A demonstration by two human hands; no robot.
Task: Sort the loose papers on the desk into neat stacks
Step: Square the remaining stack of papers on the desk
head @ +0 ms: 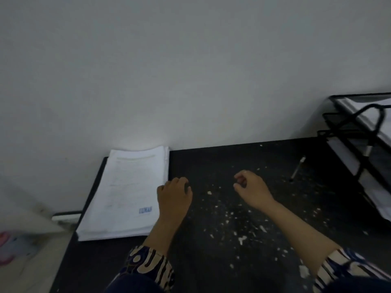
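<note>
A thick stack of white papers lies squared at the left end of the dark desk, against the wall. My left hand hovers just right of the stack's edge with fingers loosely curled, holding nothing. My right hand is over the middle of the desk, fingers loosely curled too and empty. Neither hand touches the papers.
A black wire letter tray with several tiers holding papers stands at the right. A pen lies on the desk in front of it. Small white scraps speckle the desk. The desk's left edge drops to the floor beside the stack.
</note>
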